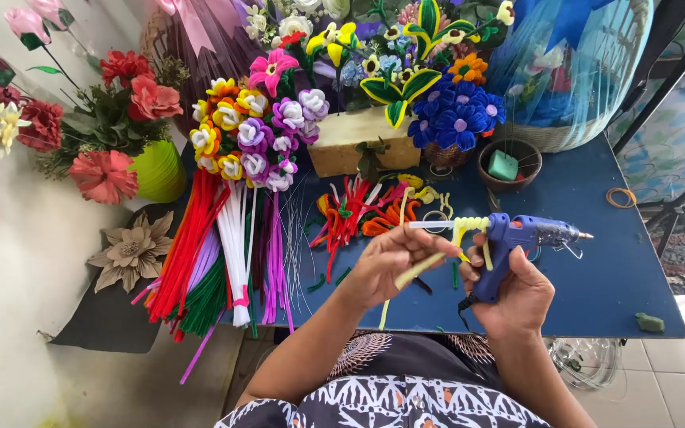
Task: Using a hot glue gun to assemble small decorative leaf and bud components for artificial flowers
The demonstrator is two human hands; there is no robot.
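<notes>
My right hand [511, 287] grips the handle of a blue glue gun [529, 235], held level with its nozzle pointing right. A white glue stick [430, 225] juts from its back end. A yellow pipe cleaner [469, 230] is wound around that back end and trails down. My left hand [386, 265] pinches a lower stretch of the yellow pipe cleaner between thumb and fingers, just left of the gun. Both hands hover over the blue table [596, 277] near its front edge.
Bundles of red, white, purple and green pipe cleaners [223, 254] lie at the left. Finished pipe-cleaner flowers [255, 135] and bouquets crowd the back. A small brown bowl [509, 164] holds a green block. Loose orange and red pieces [362, 210] lie mid-table. A green scrap [649, 322] sits near the right corner.
</notes>
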